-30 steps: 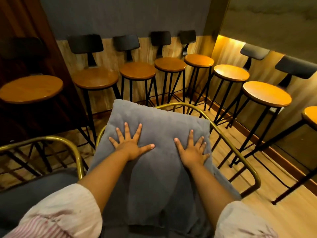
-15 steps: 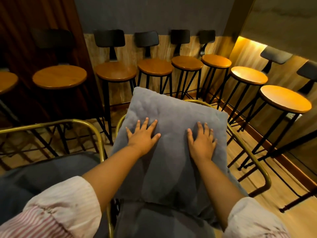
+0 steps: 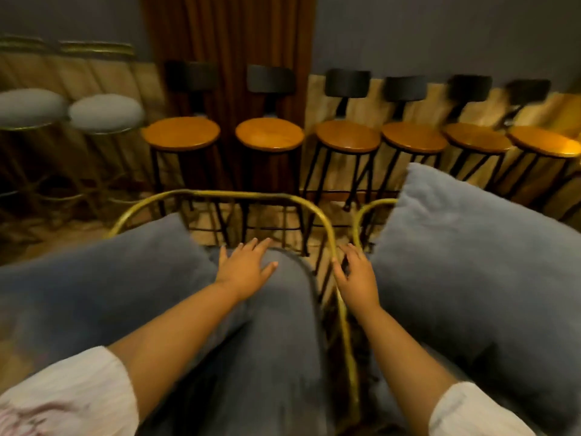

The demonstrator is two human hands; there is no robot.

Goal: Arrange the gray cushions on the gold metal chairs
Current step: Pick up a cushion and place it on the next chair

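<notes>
Both hands have left the propped cushion (image 3: 471,272), now leaning in the right chair (image 3: 361,215). Left hand (image 3: 243,270), grip spread, rests on the next chair's seat; right hand (image 3: 358,278) hovers open, so the second cushion (image 3: 103,278) seems next.

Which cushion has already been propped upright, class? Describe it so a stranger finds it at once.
Start at the long row of wooden bar stools along the back wall, then drop to the two gold metal chairs in front. The propped cushion fills the right-hand chair, leaning against its back, while the other cushion slumps low at left.
</notes>
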